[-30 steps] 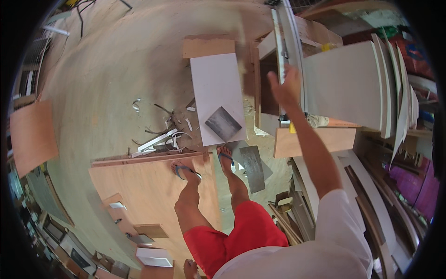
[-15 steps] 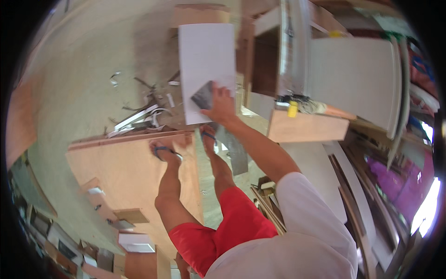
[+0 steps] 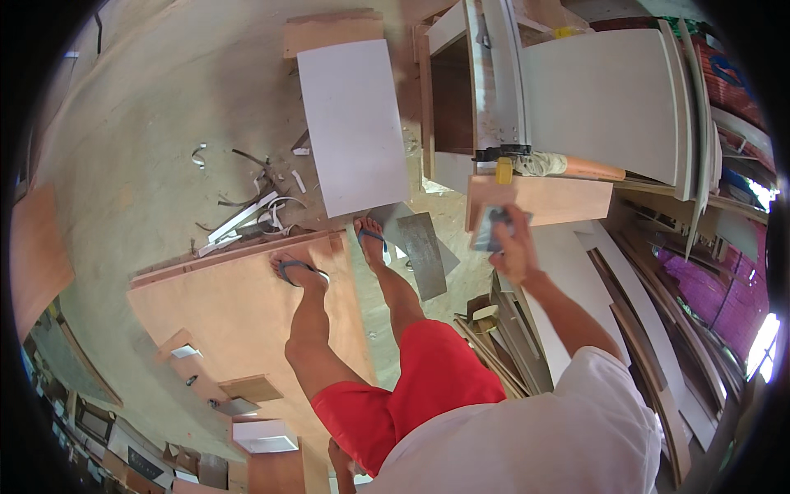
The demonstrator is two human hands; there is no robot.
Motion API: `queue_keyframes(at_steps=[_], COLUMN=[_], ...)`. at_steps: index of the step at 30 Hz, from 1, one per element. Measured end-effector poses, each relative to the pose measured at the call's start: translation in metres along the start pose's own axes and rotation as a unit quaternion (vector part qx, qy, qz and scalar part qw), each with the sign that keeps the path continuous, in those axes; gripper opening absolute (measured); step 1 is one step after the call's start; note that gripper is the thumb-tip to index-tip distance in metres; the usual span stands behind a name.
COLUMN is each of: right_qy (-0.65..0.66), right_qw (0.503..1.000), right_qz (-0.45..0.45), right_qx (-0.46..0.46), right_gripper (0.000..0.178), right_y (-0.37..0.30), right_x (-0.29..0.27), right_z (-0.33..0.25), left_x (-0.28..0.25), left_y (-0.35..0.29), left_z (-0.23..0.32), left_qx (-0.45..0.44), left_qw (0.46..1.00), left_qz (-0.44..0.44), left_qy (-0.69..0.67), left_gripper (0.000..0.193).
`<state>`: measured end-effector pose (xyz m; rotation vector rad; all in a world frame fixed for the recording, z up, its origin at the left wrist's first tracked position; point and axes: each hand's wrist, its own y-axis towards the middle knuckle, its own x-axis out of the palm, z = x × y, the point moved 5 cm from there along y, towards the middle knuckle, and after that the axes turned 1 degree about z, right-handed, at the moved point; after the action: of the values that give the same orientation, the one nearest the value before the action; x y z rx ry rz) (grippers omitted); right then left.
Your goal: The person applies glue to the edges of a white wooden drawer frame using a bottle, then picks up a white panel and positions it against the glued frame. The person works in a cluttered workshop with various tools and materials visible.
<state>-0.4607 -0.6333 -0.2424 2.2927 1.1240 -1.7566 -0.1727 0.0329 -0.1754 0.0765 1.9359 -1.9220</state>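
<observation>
My right hand (image 3: 517, 251) is out to the right, blurred by motion, with its fingers closed on a small grey square sheet (image 3: 492, 230); I cannot make out the sheet's material. Both are in front of a light wooden board (image 3: 568, 199). To the left, a long white panel (image 3: 354, 123) lies raised above the floor, with neither hand touching it. My left hand (image 3: 341, 465) hangs low at the bottom edge by my red shorts, mostly hidden, its fingers not readable.
Strips of white and dark offcuts (image 3: 259, 218) litter the floor beside a plywood sheet (image 3: 239, 305), on which my left foot stands. Dark grey pieces (image 3: 424, 255) lie by my right foot. Boards lean at right, near an orange cylinder (image 3: 594, 169) and a yellow object (image 3: 504, 170).
My right hand has lifted off the white panel and swung right, taking the grey square sheet along. The view has shifted slightly.
</observation>
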Motion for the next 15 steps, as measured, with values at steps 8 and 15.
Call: queue_keyframes(at_steps=[8, 15], right_qy=[0.214, 0.382], right_qw=[0.972, 0.882], right_qz=[-0.085, 0.148], right_qx=[0.044, 0.233], right_gripper=[0.081, 0.096], right_y=[0.040, 0.314], right_x=[0.071, 0.173], right_z=[-0.132, -0.017], left_x=[0.015, -0.044], left_y=[0.007, -0.002], left_z=[0.002, -0.015], left_qx=[-0.021, -0.175], left_qw=[0.999, 0.969], left_qz=[0.021, 0.124], left_qy=[-0.026, -0.123], left_gripper=[0.026, 0.023])
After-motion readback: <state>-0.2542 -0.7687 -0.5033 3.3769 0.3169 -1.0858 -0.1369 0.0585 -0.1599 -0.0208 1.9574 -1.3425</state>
